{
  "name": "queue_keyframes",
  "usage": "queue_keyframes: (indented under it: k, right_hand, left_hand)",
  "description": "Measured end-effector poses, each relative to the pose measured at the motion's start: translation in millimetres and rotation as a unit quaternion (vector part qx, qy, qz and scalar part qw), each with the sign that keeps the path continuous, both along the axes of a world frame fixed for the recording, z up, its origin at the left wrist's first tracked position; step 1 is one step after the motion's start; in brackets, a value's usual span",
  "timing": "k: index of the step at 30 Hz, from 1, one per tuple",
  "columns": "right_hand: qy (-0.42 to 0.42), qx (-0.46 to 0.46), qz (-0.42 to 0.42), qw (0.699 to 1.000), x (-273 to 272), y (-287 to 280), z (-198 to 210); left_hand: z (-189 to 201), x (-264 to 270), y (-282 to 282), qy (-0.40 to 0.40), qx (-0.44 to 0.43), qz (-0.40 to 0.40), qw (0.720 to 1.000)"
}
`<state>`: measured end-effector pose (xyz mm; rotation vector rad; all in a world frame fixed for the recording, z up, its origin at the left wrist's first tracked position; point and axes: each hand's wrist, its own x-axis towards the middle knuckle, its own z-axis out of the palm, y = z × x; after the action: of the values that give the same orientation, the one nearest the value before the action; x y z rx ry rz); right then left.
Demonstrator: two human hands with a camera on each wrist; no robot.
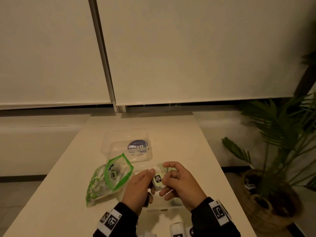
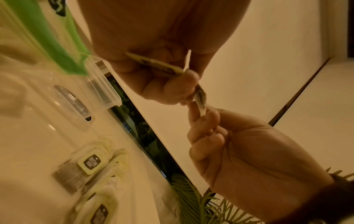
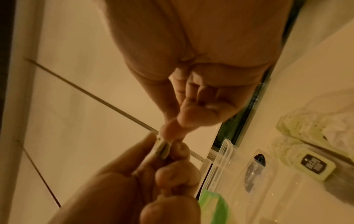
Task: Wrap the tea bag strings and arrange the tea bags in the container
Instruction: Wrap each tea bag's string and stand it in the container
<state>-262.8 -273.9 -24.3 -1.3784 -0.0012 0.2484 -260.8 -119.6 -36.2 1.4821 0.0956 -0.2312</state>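
Note:
Both hands meet over the table's middle and hold one tea bag point(image 1: 158, 180) with a pale green tag printed black. My left hand point(image 1: 151, 175) grips the tag point(image 2: 153, 63) and the bag's upper part between thumb and fingers. My right hand point(image 1: 165, 177) pinches the bag's other end point(image 2: 201, 100). The right wrist view shows the same pinch, right hand point(image 3: 172, 130) above, left hand point(image 3: 178, 153) below. Beneath the hands stands the clear container point(image 1: 164, 210), and several tea bags point(image 2: 91, 163) lie in it. I cannot make out the string.
A clear lid with a round dark label point(image 1: 135, 147) lies behind the hands. A green-rimmed zip bag point(image 1: 109, 177) with more tea bags lies open to the left. The pale table point(image 1: 179, 134) is narrow, with a potted palm point(image 1: 273, 185) past its right edge.

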Motion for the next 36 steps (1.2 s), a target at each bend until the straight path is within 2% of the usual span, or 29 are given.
queue_keyframes:
  k: [2, 6, 12, 14, 17, 21, 23, 27, 30, 32, 36]
  right_hand:
    - [-0.032, -0.034, -0.017, 0.999, 0, 0, -1]
    - [-0.059, -0.029, -0.074, 0.995, 1, 5, 0]
    - [-0.075, -0.079, -0.029, 0.994, 2, -1, -1]
    - [-0.078, -0.059, -0.011, 0.995, 1, -3, 1]
    - [-0.058, -0.003, -0.036, 0.998, 3, -7, 3]
    - [-0.054, 0.013, -0.022, 0.998, 7, -14, 4]
    - [-0.06, -0.01, -0.004, 0.998, 7, -14, 3]
    - [-0.064, -0.065, 0.026, 0.996, 8, -11, 5]
    - [-0.075, -0.141, 0.031, 0.987, 13, -11, 13]
    - [-0.103, -0.208, 0.03, 0.972, 21, -14, 19]
    - [-0.149, -0.337, 0.087, 0.926, 37, -15, 28]
  left_hand:
    - [2, -1, 3, 0.0, 0.019, -0.011, 1.0]
    - [3, -5, 5, -0.033, 0.019, -0.026, 0.999]
    - [1, -7, 9, -0.086, 0.068, -0.048, 0.993]
    - [3, -7, 12, -0.088, 0.071, -0.068, 0.991]
    - [3, -7, 13, -0.066, 0.068, -0.086, 0.992]
    - [4, -10, 11, -0.049, 0.024, -0.067, 0.996]
    - [3, -11, 9, -0.05, 0.001, -0.056, 0.997]
    - [-1, -10, 5, -0.058, 0.032, -0.029, 0.997]
    - [-3, -11, 3, -0.057, 0.046, -0.03, 0.997]
    - [-4, -12, 1, -0.046, 0.061, -0.033, 0.997]
    - [-11, -10, 1, -0.005, 0.06, -0.028, 0.998]
